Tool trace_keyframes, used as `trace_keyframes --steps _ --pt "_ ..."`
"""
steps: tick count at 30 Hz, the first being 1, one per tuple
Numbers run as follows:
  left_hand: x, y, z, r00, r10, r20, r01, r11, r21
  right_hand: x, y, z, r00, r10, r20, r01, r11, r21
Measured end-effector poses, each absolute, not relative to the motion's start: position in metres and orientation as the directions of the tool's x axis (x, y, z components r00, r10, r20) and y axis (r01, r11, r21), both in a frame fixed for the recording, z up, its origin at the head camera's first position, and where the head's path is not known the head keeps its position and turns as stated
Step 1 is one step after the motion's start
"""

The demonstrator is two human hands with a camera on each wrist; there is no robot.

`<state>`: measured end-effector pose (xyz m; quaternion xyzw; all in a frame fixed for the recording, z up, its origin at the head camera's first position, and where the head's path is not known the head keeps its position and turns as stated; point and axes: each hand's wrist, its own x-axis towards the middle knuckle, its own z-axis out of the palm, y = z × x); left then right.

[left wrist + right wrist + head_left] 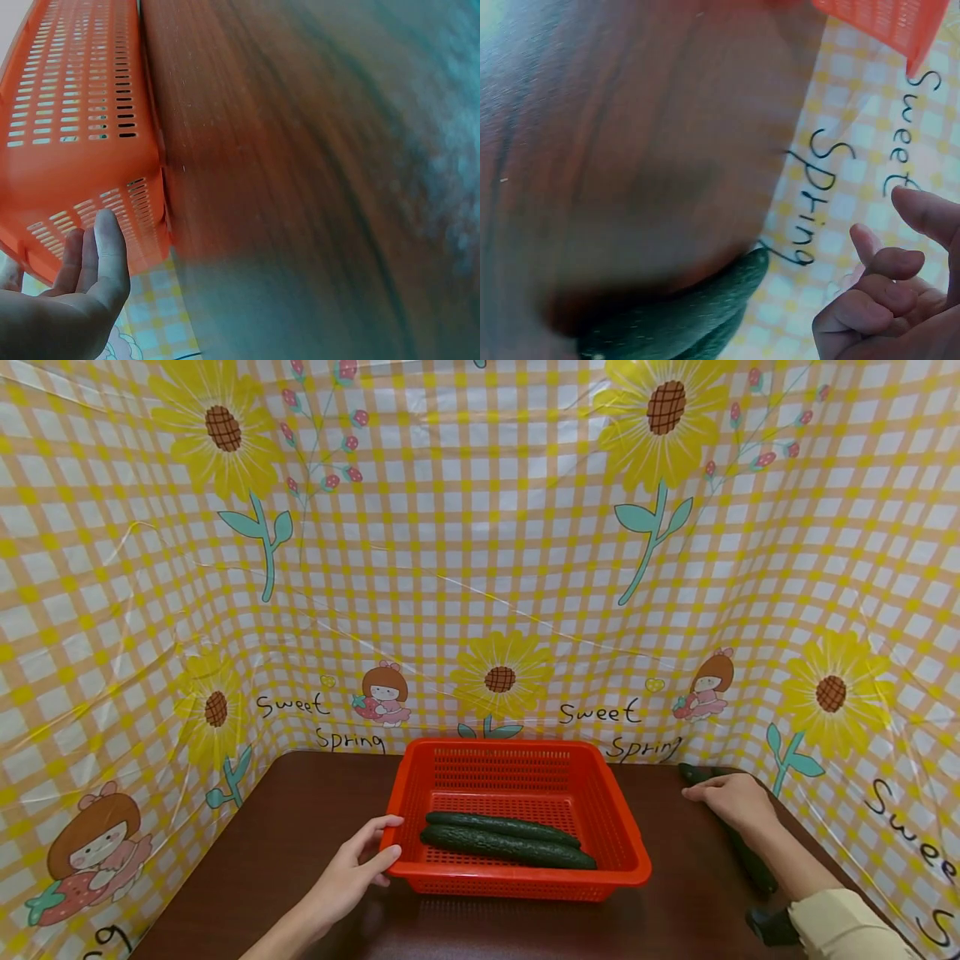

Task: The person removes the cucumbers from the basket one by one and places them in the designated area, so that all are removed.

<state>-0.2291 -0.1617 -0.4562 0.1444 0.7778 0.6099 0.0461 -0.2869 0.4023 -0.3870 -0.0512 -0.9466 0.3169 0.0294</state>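
Note:
A red plastic basket [525, 875] with slotted walls stands on the dark table. Two dark green cucumbers lie side by side in it, a rear cucumber [498, 824] and a front cucumber [510, 847]. My left hand [348, 868] grips the rim at the front left corner, and the left wrist view shows its fingers [111, 247] along the outer wall. Over at the right, my right hand [738, 806] hovers above more cucumbers [750, 860], fingers loosely bent and holding nothing. The right wrist view shows two of these cucumbers [667, 326] lying together, partly cut off by the frame.
Brown wood-grain tabletop [300, 827] extends around the basket. A checked, flower-printed cloth [480, 568] rises behind the table and along both sides. Beside the right sleeve [847, 922] is a dark object [772, 927], apparently worn at the wrist.

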Motion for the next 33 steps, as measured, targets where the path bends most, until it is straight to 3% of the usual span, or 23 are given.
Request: trace_keyframes --steps 21,33 --pt "-0.228 -0.161 -0.456 -0.954 0.278 0.109 0.171 0.21 0.963 -0.302 0.353 -0.344 -0.997 -0.058 -0.054 -0.009 0.758 -0.652" --pt "-0.228 -0.161 -0.456 -0.957 0.272 0.098 0.156 0.204 0.966 -0.316 0.322 -0.332 -0.987 -0.155 -0.046 -0.097 0.796 -0.597"
